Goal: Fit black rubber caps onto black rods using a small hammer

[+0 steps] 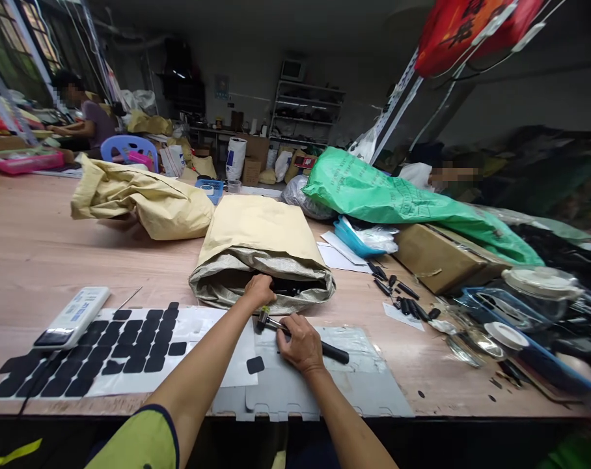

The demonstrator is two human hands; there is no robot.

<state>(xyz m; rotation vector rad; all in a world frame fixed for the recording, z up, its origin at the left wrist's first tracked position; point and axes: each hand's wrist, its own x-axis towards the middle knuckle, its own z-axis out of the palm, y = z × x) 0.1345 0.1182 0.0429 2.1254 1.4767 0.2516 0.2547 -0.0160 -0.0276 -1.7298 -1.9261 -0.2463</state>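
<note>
I see the table (27,228) below all the work, and beyond its middle, to the right, a long green bag (373,192) reaches over the cardboard box (429,264). The beige sack (259,225) lies on the middle of the table, with its mouth facing the near edge, towards me. Its loose rim narrows the way in. A second beige sack (163,208), folded, rests to its left. In front of the mouth, a grey sheet (325,397) extends to the near edge of the table.

My left hand (260,291) is at the mouth, nearer than my right hand (301,342) to the dark contents (295,285), which lie just to its right. Its fingertips are hidden; I cannot tell if they are closed on something. My right hand bends its fingers over a hammer-like tool (335,353); how firmly, I cannot tell. The tool's long axis slants from its head, just below my left hand, towards the sheet's near right corner. A small black pad (255,365) lies left of the tool.
</note>
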